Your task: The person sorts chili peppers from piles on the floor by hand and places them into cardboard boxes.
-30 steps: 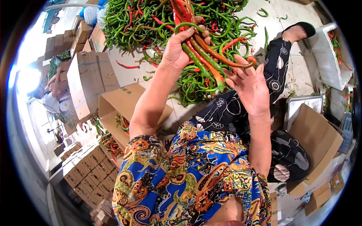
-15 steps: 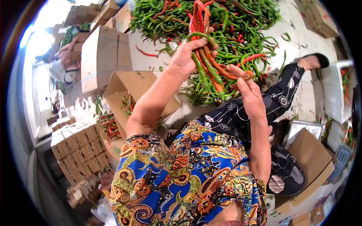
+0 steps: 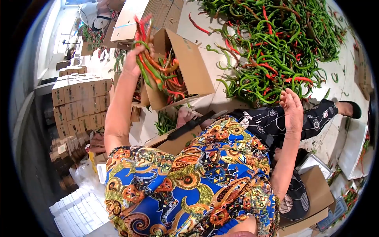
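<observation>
My left hand [image 3: 136,59] is closed round a bunch of long chili peppers [image 3: 147,73], red, green and orange-brown. It holds them beside and partly over an open cardboard box [image 3: 193,65], which has mostly red chili peppers [image 3: 173,81] inside. My right hand [image 3: 292,106] is raised at the near edge of a big heap of green and red chili peppers [image 3: 276,51] on the floor. Its fingers are loosely bent and slightly apart, with nothing seen in them.
Stacked cartons [image 3: 81,100] and flattened cardboard [image 3: 148,17] stand on the left. Another open box [image 3: 312,197] is by my leg at right, near a white foam box [image 3: 353,150]. A person [image 3: 103,14] is at the upper left.
My left hand has carried the bunch leftward from above the heap to the cardboard box. My right hand has come away from the peppers. The view has turned left.
</observation>
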The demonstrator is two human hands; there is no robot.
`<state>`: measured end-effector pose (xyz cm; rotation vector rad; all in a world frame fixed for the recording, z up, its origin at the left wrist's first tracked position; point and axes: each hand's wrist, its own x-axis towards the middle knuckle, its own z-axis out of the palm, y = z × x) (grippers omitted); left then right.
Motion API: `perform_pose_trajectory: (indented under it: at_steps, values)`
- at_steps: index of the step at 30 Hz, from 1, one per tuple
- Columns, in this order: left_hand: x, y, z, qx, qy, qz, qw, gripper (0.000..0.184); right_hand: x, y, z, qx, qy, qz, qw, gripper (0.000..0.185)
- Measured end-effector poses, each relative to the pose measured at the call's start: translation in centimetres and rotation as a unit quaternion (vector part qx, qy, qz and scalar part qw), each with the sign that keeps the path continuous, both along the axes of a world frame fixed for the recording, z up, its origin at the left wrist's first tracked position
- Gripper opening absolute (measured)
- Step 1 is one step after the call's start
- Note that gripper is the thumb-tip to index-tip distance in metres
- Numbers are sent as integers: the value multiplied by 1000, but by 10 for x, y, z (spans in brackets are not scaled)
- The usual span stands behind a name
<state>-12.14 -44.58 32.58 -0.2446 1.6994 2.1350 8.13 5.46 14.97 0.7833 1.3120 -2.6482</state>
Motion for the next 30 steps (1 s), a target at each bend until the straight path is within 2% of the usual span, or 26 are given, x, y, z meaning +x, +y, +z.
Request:
perform_pose_trajectory:
  at_steps: [3, 4, 6, 9, 12, 13, 14, 16, 19, 21, 22, 24, 25, 26, 27, 28, 30]
  values:
    - [16, -47, -34, -69, -109, 45, 991, 30, 1, 2, 1, -8, 4, -11, 1000, 35]
    - [18, -47, -64, -87, -136, 99, 982, 27, 2, 8, -14, -13, 4, -19, 1000, 35]
    - [26, -57, -93, -121, -190, 209, 952, 20, 3, 8, -13, -14, 14, -21, 1000, 35]
    - [26, -65, -118, -152, -204, 255, 933, 12, 4, 7, -15, -14, 14, -31, 999, 35]
    - [5, -84, -121, -239, -170, 138, 946, 15, 5, 5, -15, 0, 7, -35, 999, 32]
    - [-4, -89, -114, -303, -150, 119, 934, 19, 4, 5, -13, 6, 9, -38, 999, 31]
    - [-17, -116, -117, -355, -145, 54, 922, 19, 4, 5, -12, 10, 5, -40, 999, 31]
    - [-29, -108, -104, -458, -134, 54, 877, 23, 3, 2, -11, 15, -2, -45, 999, 31]
    - [-10, -30, -123, -447, -41, 29, 893, 35, 4, 1, -14, 23, 5, -45, 999, 31]
    - [-4, 1, -159, -536, 90, -84, 835, 54, 4, -2, -9, 34, 3, -46, 998, 30]
    - [-5, 15, -162, -483, 138, -140, 853, 55, 5, -3, -7, 36, 1, -44, 998, 30]
    - [-22, -2, -173, -555, 171, -70, 811, 51, 7, -4, -1, 37, 5, -42, 998, 30]
    - [-3, 43, -114, -623, 200, -5, 756, 42, 8, -2, 0, 34, 3, -47, 998, 30]
    - [-7, 34, -109, -628, 219, 52, 745, 37, 10, 0, 4, 24, 4, -56, 998, 30]
    - [-2, 53, -96, -568, 283, 137, 761, 32, 12, 3, 4, 7, 11, -74, 997, 30]
    - [17, 102, -57, -489, 293, 132, 811, 27, 13, 4, 4, -10, 19, -87, 996, 30]
    - [31, 146, -37, -508, 278, 15, 815, 23, 13, 5, 0, -14, 18, -118, 993, 28]
